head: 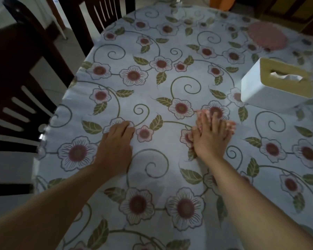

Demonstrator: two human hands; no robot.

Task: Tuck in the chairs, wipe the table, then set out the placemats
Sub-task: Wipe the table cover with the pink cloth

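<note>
A right hand (210, 137) presses a small pink cloth (229, 126) flat against the flower-patterned table (152, 98), fingers spread over it and curling slightly at its edges, while the left hand (116, 139) rests palm-down beside it, fingers relaxed and holding nothing. The cloth lies near the middle of the tabletop, just short of a white tissue box (271, 89) standing to the right. The wiping stage looks to be under way: the hand bears on the cloth, though how much of the surface it has covered cannot be told from the dim light. Two dark wooden chairs (22, 98) at the left edge and one chair at the far end (105, 13) stand close against the table, which suggests the tucking-in is largely done on these sides; other sides are out of view. A round pink mat (266, 36) lies at the far right corner; whether it is one of the placemats is unclear. No placemats are laid at the seats in view, so that step appears still to come
</note>
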